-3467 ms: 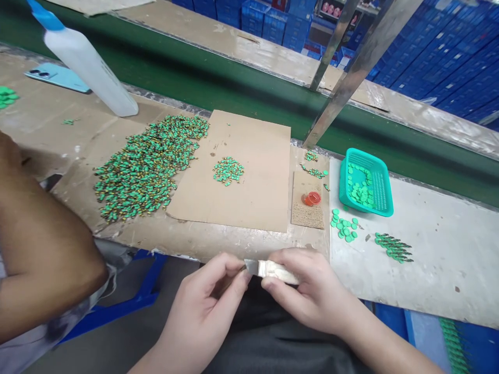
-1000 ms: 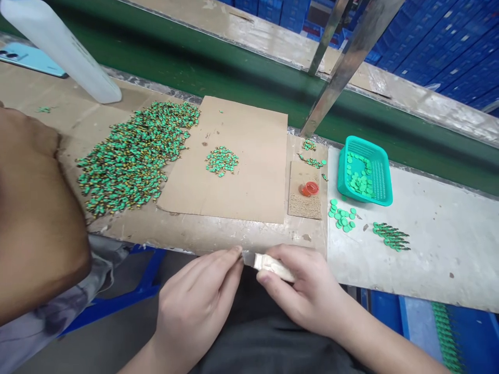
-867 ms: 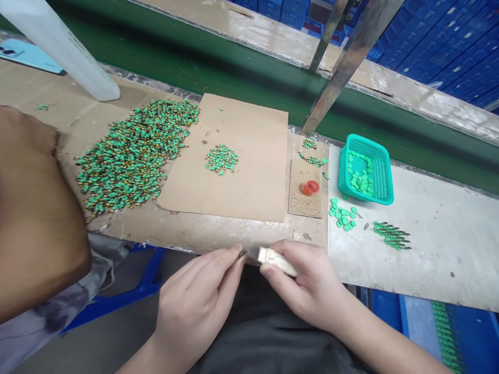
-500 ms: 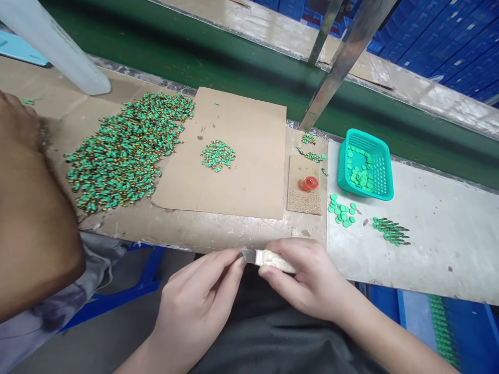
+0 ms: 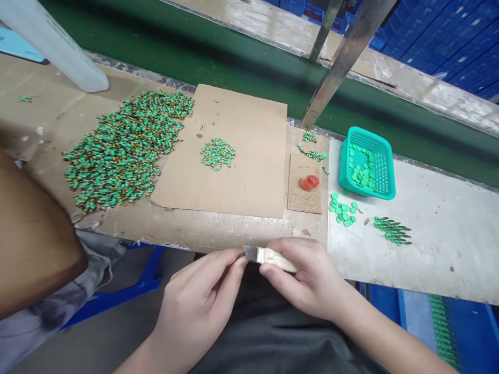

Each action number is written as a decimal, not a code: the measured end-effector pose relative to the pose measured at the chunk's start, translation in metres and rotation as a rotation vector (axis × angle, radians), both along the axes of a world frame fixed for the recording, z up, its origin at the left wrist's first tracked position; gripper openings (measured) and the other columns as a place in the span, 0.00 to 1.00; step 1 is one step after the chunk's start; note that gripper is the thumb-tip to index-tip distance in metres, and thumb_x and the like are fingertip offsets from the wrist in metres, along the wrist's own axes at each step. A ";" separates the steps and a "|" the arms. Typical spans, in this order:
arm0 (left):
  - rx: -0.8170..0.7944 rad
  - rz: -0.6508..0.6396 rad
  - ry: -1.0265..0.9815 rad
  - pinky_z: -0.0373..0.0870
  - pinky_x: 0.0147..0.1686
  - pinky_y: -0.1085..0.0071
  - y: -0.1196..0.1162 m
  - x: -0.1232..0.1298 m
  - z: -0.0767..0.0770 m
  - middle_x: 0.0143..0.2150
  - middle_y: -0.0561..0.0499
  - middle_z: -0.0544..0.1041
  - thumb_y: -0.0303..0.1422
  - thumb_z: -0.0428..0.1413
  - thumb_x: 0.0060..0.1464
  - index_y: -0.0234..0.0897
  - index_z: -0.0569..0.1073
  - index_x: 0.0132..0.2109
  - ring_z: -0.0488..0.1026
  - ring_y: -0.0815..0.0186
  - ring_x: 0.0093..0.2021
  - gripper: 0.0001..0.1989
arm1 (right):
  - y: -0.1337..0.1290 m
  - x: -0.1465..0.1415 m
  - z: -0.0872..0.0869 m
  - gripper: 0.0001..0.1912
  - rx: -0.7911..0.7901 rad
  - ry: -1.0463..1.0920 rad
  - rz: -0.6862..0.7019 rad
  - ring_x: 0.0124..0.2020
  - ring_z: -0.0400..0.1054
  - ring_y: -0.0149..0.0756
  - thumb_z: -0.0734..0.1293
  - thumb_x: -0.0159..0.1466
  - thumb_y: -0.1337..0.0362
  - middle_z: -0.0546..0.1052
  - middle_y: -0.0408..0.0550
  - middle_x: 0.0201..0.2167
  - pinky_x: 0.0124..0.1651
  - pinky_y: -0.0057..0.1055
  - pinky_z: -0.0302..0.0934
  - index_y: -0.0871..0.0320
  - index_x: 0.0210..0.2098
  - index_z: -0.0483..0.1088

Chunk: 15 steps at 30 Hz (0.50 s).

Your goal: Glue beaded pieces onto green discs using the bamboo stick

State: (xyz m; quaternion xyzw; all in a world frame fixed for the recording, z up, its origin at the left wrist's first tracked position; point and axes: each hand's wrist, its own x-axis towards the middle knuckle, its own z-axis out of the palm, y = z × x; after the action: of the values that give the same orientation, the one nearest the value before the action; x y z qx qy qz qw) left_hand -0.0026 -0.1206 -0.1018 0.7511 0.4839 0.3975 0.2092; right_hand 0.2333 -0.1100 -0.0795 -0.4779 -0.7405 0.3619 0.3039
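My right hand (image 5: 302,272) is closed around the pale, wrapped handle of a small knife (image 5: 275,258). Its short metal blade (image 5: 250,253) points left and lies at the fingertips of my left hand (image 5: 205,291). Thumb and forefinger of that left hand are pinched together; whatever small piece sits between them is mostly hidden. Both hands are over my lap, just in front of the table edge. Beyond them, a small heap of green, black and yellow pieces (image 5: 218,154) lies on a cardboard sheet (image 5: 249,195).
A large pile of similar pieces (image 5: 120,150) spreads at left, near another person's arm (image 5: 35,239). On the right are a red cup (image 5: 311,182), a teal basket (image 5: 385,166) with green discs, loose discs (image 5: 343,212) and a cluster of green figures (image 5: 392,231). A metal post (image 5: 331,78) rises behind.
The knife blade has shifted slightly and shows more of its face beside my left fingertips. At left, the other person's hand has moved back, out of clear view.
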 end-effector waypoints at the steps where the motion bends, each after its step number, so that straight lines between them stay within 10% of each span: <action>1: -0.002 0.000 -0.002 0.79 0.44 0.82 0.000 0.000 0.000 0.42 0.58 0.89 0.29 0.59 0.78 0.43 0.81 0.51 0.86 0.73 0.36 0.06 | 0.000 0.001 -0.001 0.11 0.000 -0.007 0.001 0.30 0.76 0.34 0.72 0.79 0.57 0.82 0.44 0.30 0.36 0.28 0.65 0.56 0.42 0.79; 15: -0.045 -0.039 -0.035 0.77 0.37 0.82 0.000 0.001 0.000 0.38 0.60 0.87 0.28 0.57 0.78 0.44 0.79 0.49 0.85 0.73 0.32 0.07 | 0.001 0.003 0.002 0.10 -0.046 0.043 0.049 0.29 0.74 0.31 0.73 0.78 0.58 0.80 0.41 0.30 0.36 0.26 0.64 0.54 0.40 0.77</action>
State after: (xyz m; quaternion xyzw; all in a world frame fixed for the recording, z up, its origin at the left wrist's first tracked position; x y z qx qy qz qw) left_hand -0.0015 -0.1202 -0.1017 0.7485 0.4743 0.3952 0.2422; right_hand 0.2363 -0.1090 -0.0779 -0.4586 -0.7368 0.3961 0.2997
